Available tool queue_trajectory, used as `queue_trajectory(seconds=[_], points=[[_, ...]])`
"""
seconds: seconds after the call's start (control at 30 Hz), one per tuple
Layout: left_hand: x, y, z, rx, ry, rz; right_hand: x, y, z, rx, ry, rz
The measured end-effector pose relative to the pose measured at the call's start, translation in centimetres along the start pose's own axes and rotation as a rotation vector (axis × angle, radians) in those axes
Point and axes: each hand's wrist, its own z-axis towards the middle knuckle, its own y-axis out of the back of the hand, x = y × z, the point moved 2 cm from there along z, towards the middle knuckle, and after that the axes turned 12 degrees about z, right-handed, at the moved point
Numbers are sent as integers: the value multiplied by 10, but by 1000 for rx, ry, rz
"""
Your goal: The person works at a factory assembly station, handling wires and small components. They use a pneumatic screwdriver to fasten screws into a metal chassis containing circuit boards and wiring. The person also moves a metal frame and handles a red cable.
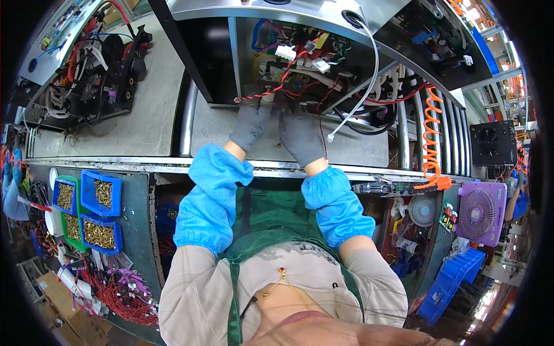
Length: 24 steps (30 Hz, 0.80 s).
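Well, from my remote seat I took it left to right. Blue bins (117,196) of small brass parts (103,193) stood nearer me and well left of my left grip (251,124). The twisted red wire (289,72) had its loose end just above that grip's fingers and ran up rightward into the open metal cabinet (234,63), ahead of both grips. I judged the wire light, limp and easily tugged loose, best pinched near its end; the cabinet looked heavy, stiff and smooth-sided, its inner components (340,46) fragile, so I favoured its frame for holding. My left grip, gloved in grey, slanted forward and inward to the cabinet's lower edge; whether it pinched anything I could not tell. Just right of it, my right grip (303,135) angled forward and leftward, fingertips hidden, so its state was unclear too. Farther right, a white cable (377,57) hung toward the surface (358,149).
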Motion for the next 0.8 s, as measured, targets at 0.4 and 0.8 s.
queue_trajectory(seconds=[0.4, 0.8], points=[[30, -14, -1, -76, -341, 732, -19, 8, 9, -260, 12, 254], [21, -14, 8, 38, -175, 582, -21, 21, 43, -180, 3, -135]])
